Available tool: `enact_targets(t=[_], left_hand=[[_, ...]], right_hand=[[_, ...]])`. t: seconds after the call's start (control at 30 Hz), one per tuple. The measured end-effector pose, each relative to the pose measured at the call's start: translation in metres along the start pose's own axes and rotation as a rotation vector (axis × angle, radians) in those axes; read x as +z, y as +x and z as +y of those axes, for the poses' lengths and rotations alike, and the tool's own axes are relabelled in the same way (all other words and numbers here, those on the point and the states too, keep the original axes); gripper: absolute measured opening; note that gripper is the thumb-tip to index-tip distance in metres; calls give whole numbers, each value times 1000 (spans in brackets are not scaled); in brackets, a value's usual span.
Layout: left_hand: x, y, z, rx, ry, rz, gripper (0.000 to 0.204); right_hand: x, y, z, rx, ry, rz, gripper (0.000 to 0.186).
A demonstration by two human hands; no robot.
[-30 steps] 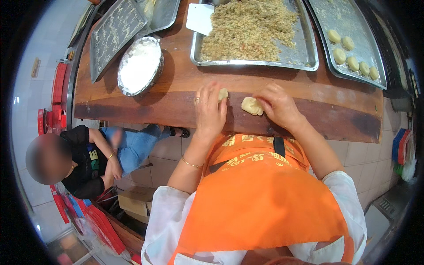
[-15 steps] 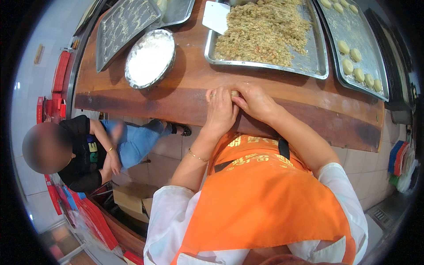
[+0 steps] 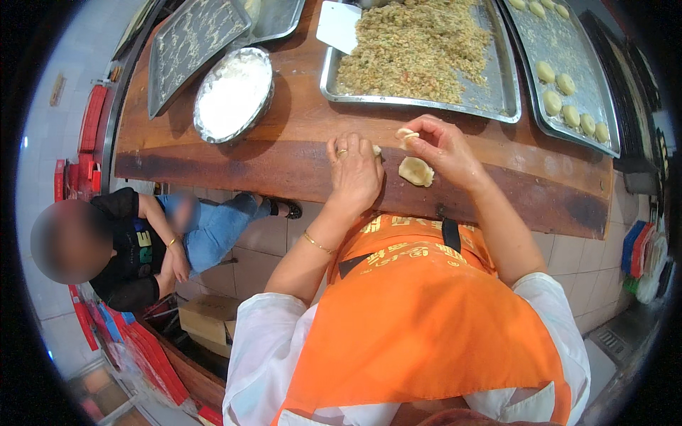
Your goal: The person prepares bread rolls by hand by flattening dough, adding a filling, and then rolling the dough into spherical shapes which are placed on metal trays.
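My left hand (image 3: 357,170) rests on the wooden table near its front edge, fingers curled over a lump of dough. Only a small pale bit of that dough (image 3: 377,150) shows beside the index finger; the rest is hidden. To its right, my right hand (image 3: 446,150) is raised a little, pinching a small torn-looking dough piece (image 3: 406,138) between thumb and fingers. Just below those fingertips a flattened, uneven round of dough (image 3: 415,172) lies on the tabletop, apart from both hands.
A large metal tray (image 3: 426,106) of crumbly filling holds a white scraper (image 3: 338,27). Another tray (image 3: 561,71) at right carries several dough balls. Left of these are a foil-edged bowl of white flour (image 3: 234,96) and a dusted dark tray (image 3: 188,57). A person (image 3: 135,241) sits at left.
My hands were together around dough; they have parted. The right one has moved right with a small piece pinched, and a flattened dough round now shows on the table.
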State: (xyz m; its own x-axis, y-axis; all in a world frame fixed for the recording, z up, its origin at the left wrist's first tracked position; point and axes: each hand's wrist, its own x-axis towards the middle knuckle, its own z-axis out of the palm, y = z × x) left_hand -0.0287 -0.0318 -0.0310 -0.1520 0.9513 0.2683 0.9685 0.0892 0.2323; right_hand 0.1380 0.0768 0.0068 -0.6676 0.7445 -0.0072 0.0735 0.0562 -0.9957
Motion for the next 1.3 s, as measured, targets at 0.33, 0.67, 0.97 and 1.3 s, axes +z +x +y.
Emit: enact_targets(t=[0.33, 0.67, 0.97, 1.3], left_hand=[[-16, 39, 35, 51, -669, -53, 47], [40, 68, 73, 442, -230, -223, 58], [39, 68, 74, 376, -4, -304, 57], [38, 86, 87, 615, -149, -196, 60]], right_hand=[[-12, -19, 15, -166, -557, -220, 15], [-70, -66, 4, -216, -605, 28, 30], [-80, -75, 21, -148, -350, 251, 28], [-88, -97, 26, -181, -363, 382, 31]])
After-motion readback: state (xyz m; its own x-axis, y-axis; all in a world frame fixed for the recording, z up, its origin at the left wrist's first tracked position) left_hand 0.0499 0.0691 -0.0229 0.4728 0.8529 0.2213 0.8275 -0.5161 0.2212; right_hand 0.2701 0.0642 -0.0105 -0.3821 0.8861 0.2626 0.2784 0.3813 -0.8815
